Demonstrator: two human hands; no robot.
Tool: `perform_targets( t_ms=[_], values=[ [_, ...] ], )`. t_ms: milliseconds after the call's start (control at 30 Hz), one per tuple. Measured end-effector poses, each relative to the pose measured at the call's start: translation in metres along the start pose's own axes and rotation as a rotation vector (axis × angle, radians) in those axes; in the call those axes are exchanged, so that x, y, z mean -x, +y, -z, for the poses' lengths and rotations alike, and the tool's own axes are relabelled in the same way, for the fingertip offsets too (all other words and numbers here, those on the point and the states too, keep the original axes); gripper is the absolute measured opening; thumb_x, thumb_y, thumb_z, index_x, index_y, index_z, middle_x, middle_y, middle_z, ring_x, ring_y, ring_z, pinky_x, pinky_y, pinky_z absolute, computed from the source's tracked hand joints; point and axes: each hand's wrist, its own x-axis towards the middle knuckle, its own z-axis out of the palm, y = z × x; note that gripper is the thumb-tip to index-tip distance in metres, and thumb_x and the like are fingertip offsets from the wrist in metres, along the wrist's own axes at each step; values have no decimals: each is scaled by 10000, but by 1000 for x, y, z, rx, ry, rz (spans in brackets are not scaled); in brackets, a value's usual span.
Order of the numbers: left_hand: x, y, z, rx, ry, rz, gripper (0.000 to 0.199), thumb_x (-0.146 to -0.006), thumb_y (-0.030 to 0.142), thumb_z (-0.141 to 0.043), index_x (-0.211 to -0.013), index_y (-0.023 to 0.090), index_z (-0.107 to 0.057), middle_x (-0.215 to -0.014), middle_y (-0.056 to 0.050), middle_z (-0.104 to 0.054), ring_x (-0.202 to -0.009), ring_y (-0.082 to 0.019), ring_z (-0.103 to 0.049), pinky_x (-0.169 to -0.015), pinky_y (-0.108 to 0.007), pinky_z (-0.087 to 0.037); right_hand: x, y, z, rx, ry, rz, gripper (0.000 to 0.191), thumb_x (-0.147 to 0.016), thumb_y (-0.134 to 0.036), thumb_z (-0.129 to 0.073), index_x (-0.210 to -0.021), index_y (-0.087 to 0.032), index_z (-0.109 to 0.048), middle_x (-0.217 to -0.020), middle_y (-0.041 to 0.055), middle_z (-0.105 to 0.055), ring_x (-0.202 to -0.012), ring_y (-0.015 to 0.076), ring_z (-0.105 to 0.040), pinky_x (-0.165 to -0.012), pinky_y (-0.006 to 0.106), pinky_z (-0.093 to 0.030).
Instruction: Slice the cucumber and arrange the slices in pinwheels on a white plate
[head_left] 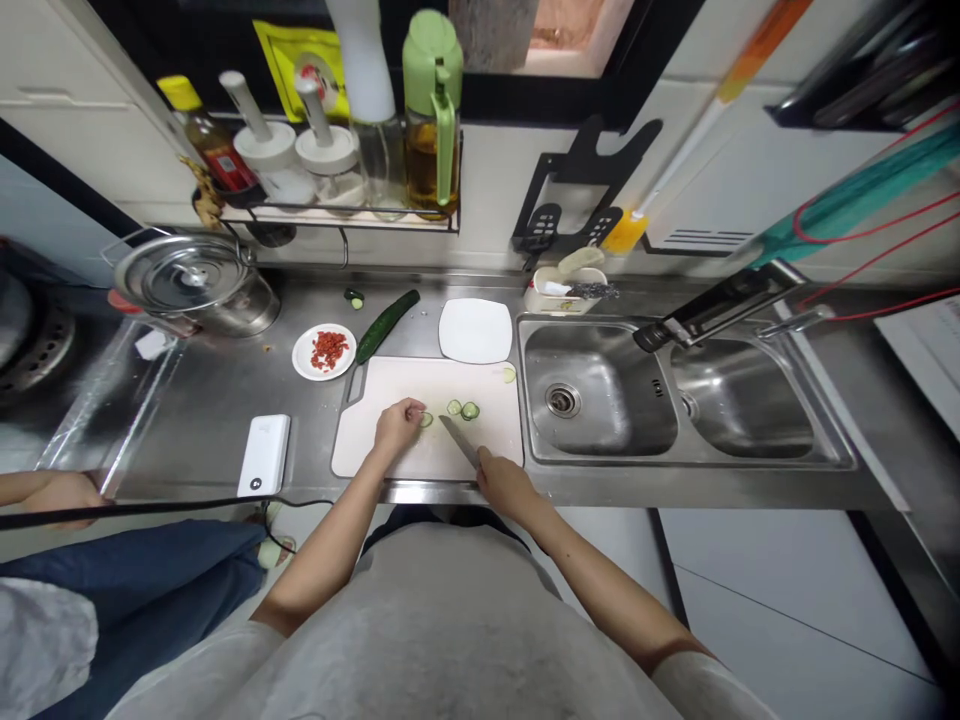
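Observation:
On the white cutting board (360, 440) my left hand (396, 428) is closed, its thumb and fingers pinching the edge of a thin cucumber slice (426, 420). My right hand (508, 484) grips a kitchen knife (459, 438) by the handle, its blade pointing up and left toward that slice. Just beyond the blade lie a few cucumber slices (469, 410). A pale cucumber end piece (509, 375) rests at the board's top right corner. Behind the board are a whole-looking cucumber (388, 326), a small cucumber stub (354, 298) and an unfilled white square plate (475, 330).
A round plate (300, 358) holds chopped red pieces. Left of the board lie a white power bank (264, 455) and a lidded steel pot (240, 300). The double sink (600, 390) is to the right, bottles (433, 120) stand on a rack, and another person's hand (67, 495) shows at left.

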Motion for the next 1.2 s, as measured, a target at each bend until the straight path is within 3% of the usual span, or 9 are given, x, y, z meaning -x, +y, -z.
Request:
perform_targets(
  t_ms=[167,333,533,1200],
  values=[
    [-1,1,-13,-78,-26,-73,251,-826,182,-512,-1000,232,-685,-872,-20,-703,-814,-162,-611,-753,-263,-449,-7,-5,4,16,-21,-35,278,-923,-171,-342,-1184,-163,-437,-986,130,-661,-917,237,-639,-680,287,-391],
    [-3,-7,-16,-173,47,-174,232,-798,169,-555,-983,214,-687,-968,-62,-665,-973,-207,-578,-900,-319,-425,-16,-7,1,3,-36,-36,295,-919,-189,-333,-1193,-167,-441,-996,126,-653,-933,247,-633,-703,304,-405],
    [1,-19,-15,-146,84,-74,184,-817,243,-564,-942,215,-695,-941,-59,-651,-923,-201,-577,-874,-322,-429,-17,-9,0,15,-10,-22,323,-928,-206,-315,-1223,-174,-443,-998,117,-653,-930,244,-635,-730,312,-411],
    [-2,-14,-17,-122,108,9,139,-794,279,-601,-875,243,-708,-920,-32,-658,-905,-194,-570,-834,-311,-417,-21,-28,3,88,-44,19,280,-918,-188,-354,-1185,-163,-437,-968,136,-673,-924,249,-648,-707,311,-429]
  ],
)
